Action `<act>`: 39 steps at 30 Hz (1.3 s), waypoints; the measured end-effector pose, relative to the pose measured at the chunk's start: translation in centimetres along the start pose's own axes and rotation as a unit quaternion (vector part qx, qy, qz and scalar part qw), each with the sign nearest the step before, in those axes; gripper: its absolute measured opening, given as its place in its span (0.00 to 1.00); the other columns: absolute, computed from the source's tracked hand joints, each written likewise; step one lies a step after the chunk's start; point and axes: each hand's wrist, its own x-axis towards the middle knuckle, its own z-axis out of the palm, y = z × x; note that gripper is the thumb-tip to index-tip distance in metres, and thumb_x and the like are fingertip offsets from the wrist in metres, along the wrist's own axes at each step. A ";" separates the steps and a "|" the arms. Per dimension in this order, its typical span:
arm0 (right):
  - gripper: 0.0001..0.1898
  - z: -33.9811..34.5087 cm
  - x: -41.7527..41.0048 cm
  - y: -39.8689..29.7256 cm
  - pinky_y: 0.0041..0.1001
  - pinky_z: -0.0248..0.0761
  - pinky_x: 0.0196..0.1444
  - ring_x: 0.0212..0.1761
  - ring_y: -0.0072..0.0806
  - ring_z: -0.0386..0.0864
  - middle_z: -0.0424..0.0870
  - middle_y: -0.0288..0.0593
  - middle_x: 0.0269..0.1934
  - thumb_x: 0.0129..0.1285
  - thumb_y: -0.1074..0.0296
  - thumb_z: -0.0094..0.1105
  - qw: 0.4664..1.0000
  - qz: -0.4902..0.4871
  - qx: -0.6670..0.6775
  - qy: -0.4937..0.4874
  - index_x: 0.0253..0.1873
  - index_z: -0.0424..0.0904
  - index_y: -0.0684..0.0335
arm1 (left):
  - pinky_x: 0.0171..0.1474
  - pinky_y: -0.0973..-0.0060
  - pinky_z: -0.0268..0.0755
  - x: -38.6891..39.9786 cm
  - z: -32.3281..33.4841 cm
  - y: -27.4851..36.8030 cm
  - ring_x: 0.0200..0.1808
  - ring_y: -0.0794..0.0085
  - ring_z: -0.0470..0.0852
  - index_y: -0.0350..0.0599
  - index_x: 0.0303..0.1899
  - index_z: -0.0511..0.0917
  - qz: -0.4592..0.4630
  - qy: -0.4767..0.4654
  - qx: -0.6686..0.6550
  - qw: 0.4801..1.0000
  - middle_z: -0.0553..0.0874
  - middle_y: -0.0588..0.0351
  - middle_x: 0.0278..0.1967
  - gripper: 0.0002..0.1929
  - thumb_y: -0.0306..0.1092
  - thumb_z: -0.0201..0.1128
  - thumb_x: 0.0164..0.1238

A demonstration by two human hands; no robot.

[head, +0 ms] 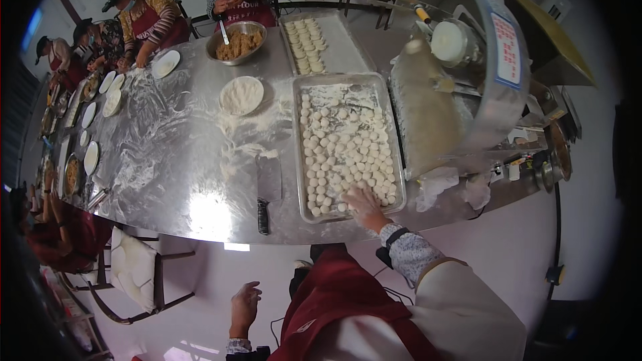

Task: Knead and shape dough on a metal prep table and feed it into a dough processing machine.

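Observation:
My right hand (362,204) lies spread, palm down, on the dough balls at the near edge of a metal tray (297,160); whether its fingers pinch any ball is hidden. Many small floured dough balls (346,148) fill the middle and near part of this tray, with loose flour towards its far end. My left hand (245,307) hangs beside my apron, away from the table, fingers loosely curled and nothing seen in it. Left of the tray, a cleaver (269,185) with a black handle rests on the steel table (170,185). Beyond it stands a white bowl of flour (241,96).
A metal bowl of filling (236,43) and a tray of shaped dumplings (333,27) stand at the far side. A large metal machine (496,75) is at the right. Several co-workers in red aprons work along the far and left sides. A chair (133,271) stands at the near left.

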 end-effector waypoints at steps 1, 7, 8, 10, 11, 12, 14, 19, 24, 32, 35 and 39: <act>0.29 -1.2 -0.4 -0.8 0.49 0.46 0.74 0.75 0.49 0.56 0.66 0.50 0.70 0.59 0.71 0.54 0.996 -0.032 0.022 -0.082 0.68 0.70 0.54 | 0.40 0.71 0.81 0.0 0.0 0.4 0.31 0.65 0.87 0.37 0.50 0.79 0.004 -0.008 0.030 0.999 0.87 0.47 0.34 0.15 0.21 0.51 0.64; 0.21 -6.2 -4.9 2.1 0.41 0.65 0.64 0.61 0.48 0.73 0.77 0.53 0.57 0.61 0.71 0.53 0.959 0.060 0.247 -0.127 0.61 0.74 0.61 | 0.40 0.71 0.81 -1.2 1.2 -0.5 0.32 0.67 0.88 0.36 0.50 0.79 -0.017 0.047 0.060 0.997 0.88 0.47 0.32 0.15 0.21 0.51 0.63; 0.21 -7.2 -5.8 3.0 0.41 0.65 0.64 0.61 0.48 0.73 0.77 0.53 0.57 0.61 0.71 0.53 0.959 0.059 0.248 -0.124 0.61 0.74 0.61 | 0.40 0.70 0.81 -1.2 1.9 -1.0 0.32 0.65 0.88 0.36 0.49 0.80 -0.029 0.060 0.072 0.995 0.88 0.48 0.31 0.15 0.22 0.51 0.63; 0.19 -9.9 -7.5 4.8 0.41 0.69 0.58 0.54 0.49 0.77 0.80 0.54 0.50 0.62 0.73 0.52 0.962 0.010 0.263 -0.068 0.58 0.75 0.63 | 0.39 0.71 0.82 -0.8 4.2 -1.9 0.31 0.66 0.88 0.36 0.49 0.80 -0.044 0.044 0.058 0.996 0.88 0.48 0.30 0.15 0.22 0.51 0.63; 0.19 -11.8 -8.5 5.8 0.41 0.69 0.58 0.54 0.49 0.77 0.80 0.54 0.50 0.62 0.73 0.52 0.963 0.012 0.263 -0.064 0.58 0.75 0.63 | 0.38 0.72 0.82 -0.6 5.4 -2.5 0.30 0.66 0.88 0.36 0.49 0.80 -0.062 0.025 0.044 0.997 0.88 0.48 0.30 0.15 0.22 0.51 0.63; 0.18 -14.3 -9.1 6.2 0.41 0.69 0.58 0.54 0.50 0.77 0.80 0.54 0.49 0.62 0.75 0.51 0.972 0.028 0.230 -0.044 0.57 0.76 0.63 | 0.38 0.72 0.82 0.0 6.5 -3.2 0.30 0.66 0.88 0.36 0.49 0.80 -0.056 0.021 0.047 0.997 0.88 0.48 0.30 0.15 0.22 0.51 0.63; 0.15 -19.2 -10.3 7.4 0.42 0.70 0.56 0.51 0.51 0.77 0.80 0.55 0.48 0.61 0.79 0.52 0.979 0.055 0.197 0.026 0.52 0.78 0.64 | 0.35 0.72 0.82 1.4 9.2 -4.2 0.29 0.66 0.88 0.34 0.49 0.80 -0.056 -0.057 0.056 0.995 0.88 0.47 0.31 0.15 0.22 0.51 0.64; 0.15 -30.3 -14.5 15.6 0.44 0.69 0.57 0.52 0.53 0.76 0.79 0.55 0.48 0.61 0.74 0.58 0.929 0.081 -0.085 0.351 0.53 0.75 0.66 | 0.30 0.74 0.79 3.0 13.6 -6.6 0.29 0.66 0.87 0.33 0.54 0.75 -0.155 -0.106 -0.033 0.982 0.86 0.43 0.33 0.16 0.20 0.50 0.65; 0.35 -42.1 -16.2 20.1 0.43 0.57 0.71 0.70 0.51 0.62 0.66 0.53 0.67 0.55 0.72 0.65 0.883 0.193 -0.230 0.361 0.69 0.63 0.63 | 0.25 0.77 0.73 4.5 17.0 -8.7 0.26 0.67 0.86 0.33 0.54 0.73 -0.163 -0.110 -0.056 0.979 0.86 0.44 0.32 0.16 0.21 0.50 0.66; 0.47 -43.4 -16.1 29.2 0.43 0.43 0.78 0.78 0.45 0.50 0.56 0.48 0.75 0.50 0.67 0.69 0.886 0.118 -0.382 0.235 0.75 0.55 0.61 | 0.27 0.77 0.75 1.8 18.4 -1.7 0.28 0.68 0.86 0.33 0.55 0.73 -0.131 -0.071 -0.016 0.989 0.86 0.45 0.33 0.16 0.21 0.50 0.67; 0.47 -43.2 -16.0 31.4 0.43 0.42 0.78 0.78 0.44 0.49 0.56 0.48 0.75 0.50 0.65 0.69 0.876 0.141 -0.407 0.217 0.76 0.54 0.61 | 0.30 0.77 0.76 -0.7 18.7 -2.7 0.31 0.68 0.87 0.33 0.56 0.74 -0.155 -0.052 -0.044 0.986 0.86 0.44 0.34 0.16 0.21 0.50 0.67; 0.49 -43.7 -16.3 31.3 0.44 0.46 0.77 0.77 0.49 0.51 0.58 0.52 0.73 0.46 0.70 0.74 0.894 0.077 -0.363 0.252 0.74 0.56 0.60 | 0.34 0.73 0.82 -4.6 19.7 -3.2 0.32 0.65 0.88 0.31 0.53 0.76 -0.201 -0.017 -0.057 0.978 0.86 0.42 0.34 0.16 0.20 0.49 0.66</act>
